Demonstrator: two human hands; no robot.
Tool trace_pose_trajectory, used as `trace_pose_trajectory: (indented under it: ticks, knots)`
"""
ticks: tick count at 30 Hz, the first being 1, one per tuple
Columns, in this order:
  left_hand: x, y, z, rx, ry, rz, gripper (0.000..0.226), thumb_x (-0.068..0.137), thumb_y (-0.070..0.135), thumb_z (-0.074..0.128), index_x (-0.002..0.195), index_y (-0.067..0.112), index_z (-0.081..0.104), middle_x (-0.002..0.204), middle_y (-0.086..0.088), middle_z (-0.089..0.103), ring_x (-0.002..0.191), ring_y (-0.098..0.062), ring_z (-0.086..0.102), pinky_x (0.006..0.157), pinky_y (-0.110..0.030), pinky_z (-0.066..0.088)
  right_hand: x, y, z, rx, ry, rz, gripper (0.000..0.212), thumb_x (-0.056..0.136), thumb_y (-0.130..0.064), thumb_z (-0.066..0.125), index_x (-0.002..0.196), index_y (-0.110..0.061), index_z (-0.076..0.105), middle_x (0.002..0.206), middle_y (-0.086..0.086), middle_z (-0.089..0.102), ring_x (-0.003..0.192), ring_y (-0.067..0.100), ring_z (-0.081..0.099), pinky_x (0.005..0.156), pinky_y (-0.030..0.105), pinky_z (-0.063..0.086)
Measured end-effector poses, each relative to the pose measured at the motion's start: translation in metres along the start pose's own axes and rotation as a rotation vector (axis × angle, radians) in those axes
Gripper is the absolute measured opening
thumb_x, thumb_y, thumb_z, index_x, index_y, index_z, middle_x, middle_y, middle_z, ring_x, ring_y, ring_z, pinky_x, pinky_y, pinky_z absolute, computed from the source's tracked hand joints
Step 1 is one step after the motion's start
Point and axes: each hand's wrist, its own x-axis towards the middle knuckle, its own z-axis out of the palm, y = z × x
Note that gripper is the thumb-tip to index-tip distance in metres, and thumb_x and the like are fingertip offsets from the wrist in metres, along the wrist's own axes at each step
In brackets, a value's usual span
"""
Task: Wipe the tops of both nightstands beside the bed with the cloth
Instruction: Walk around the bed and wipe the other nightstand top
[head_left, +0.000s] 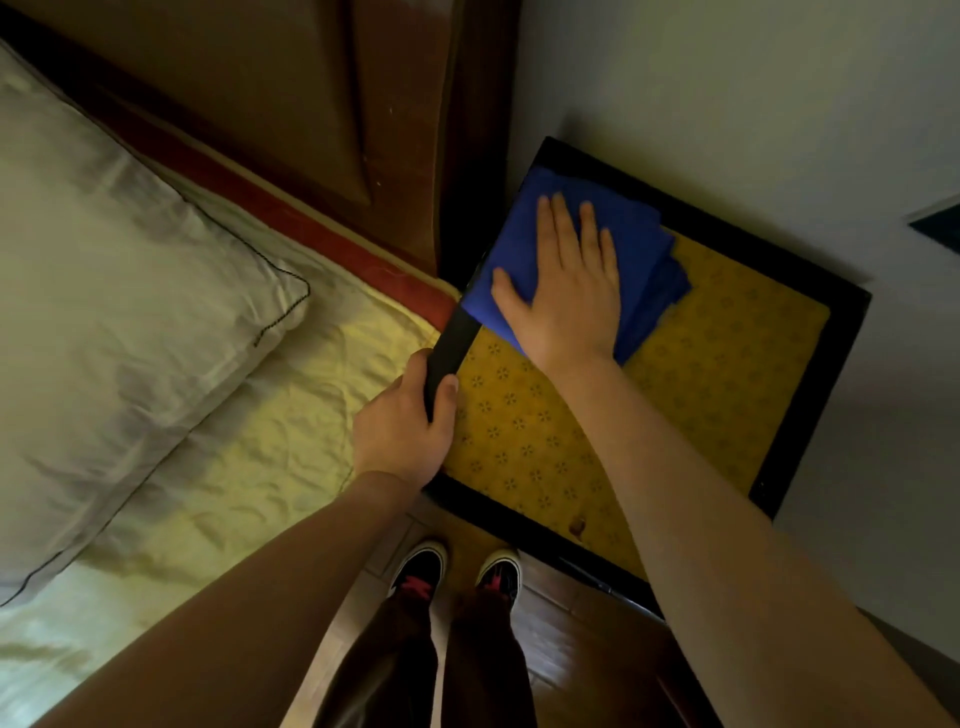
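Both forearms are extended forward. Left hand (402, 421) fingers are curled around the nightstand (727, 374) edge; right hand (563, 283) is spread flat, pressed on the blue cloth (639, 249) at the top's far corner.

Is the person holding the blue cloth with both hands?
No, only the right hand presses the cloth; the left hand grips the nightstand edge.

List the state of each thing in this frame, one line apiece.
blue cloth: folded, pressed flat on the nightstand's far left corner.
right hand: open, palm down on the cloth.
left hand: gripping the nightstand's black left rim.
nightstand: yellow patterned top mostly uncovered, small stain near the front edge.
pillow: lying on the bed.
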Motion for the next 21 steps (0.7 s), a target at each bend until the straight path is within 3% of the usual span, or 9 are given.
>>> trace_pose_trajectory:
  ticks: [5,11,15,17,21]
  knots:
    - [0.001,0.000,-0.001,0.006,-0.017,-0.015,0.047,0.095,0.054,0.028,0.129,0.025,0.042,0.068,0.002,0.055,0.067,-0.031,0.063,0.053,-0.032,0.034,0.028,-0.005,-0.001,0.014,0.019,-0.018,0.081,0.091,-0.064,0.023,0.154,-0.014,0.014,0.162,0.005,0.019,0.149,0.027,0.013,0.121,0.041,0.007]
    - [0.004,-0.009,-0.001,-0.177,-0.081,-0.007,0.043,0.092,0.059,0.030,0.124,0.033,0.043,0.063,0.009,0.054,0.062,-0.024,0.060,0.053,-0.033,0.038,-0.113,0.016,0.011,0.009,0.035,0.085,0.080,0.092,-0.063,0.027,0.155,-0.016,0.012,0.162,0.004,0.018,0.149,0.025,0.012,0.121,0.042,0.012]
    - [0.009,-0.015,0.001,-0.320,-0.137,-0.002,0.042,0.092,0.060,0.035,0.125,0.036,0.045,0.060,0.004,0.060,0.053,-0.009,0.058,0.048,-0.034,0.044,-0.185,0.003,0.027,0.017,-0.041,-0.134,0.080,0.091,-0.064,0.029,0.154,-0.018,0.015,0.162,-0.001,0.017,0.150,0.021,0.009,0.121,0.041,0.010]
    - [0.009,-0.016,0.000,-0.396,-0.174,-0.031,0.043,0.091,0.060,0.037,0.126,0.038,0.047,0.067,0.003,0.065,0.058,-0.006,0.061,0.053,-0.035,0.049,-0.180,0.007,0.026,0.025,-0.046,-0.235,0.079,0.091,-0.064,0.033,0.154,-0.020,0.018,0.161,-0.003,0.018,0.150,0.019,0.009,0.122,0.039,0.009]
    - [0.010,-0.019,0.000,-0.464,-0.203,-0.063,0.045,0.089,0.062,0.039,0.128,0.043,0.049,0.073,0.010,0.067,0.068,0.001,0.061,0.053,-0.021,0.045,-0.112,0.016,0.016,-0.011,-0.020,-0.229,0.078,0.089,-0.062,0.038,0.153,-0.021,0.021,0.159,-0.001,0.026,0.148,0.022,0.017,0.120,0.039,0.012]
